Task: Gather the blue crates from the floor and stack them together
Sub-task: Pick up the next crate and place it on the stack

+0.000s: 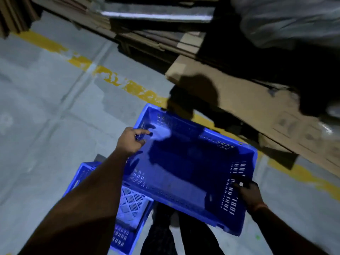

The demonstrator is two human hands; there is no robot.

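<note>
I find no text I can read anywhere in my feed; the cardboard sheets [257, 103] at the right of the frame carry faint printed marks, too blurred for me to make out; nothing else bears lettering.

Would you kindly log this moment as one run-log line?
left hand grips crate rim | right hand grips opposite end | second crate on floor
</note>
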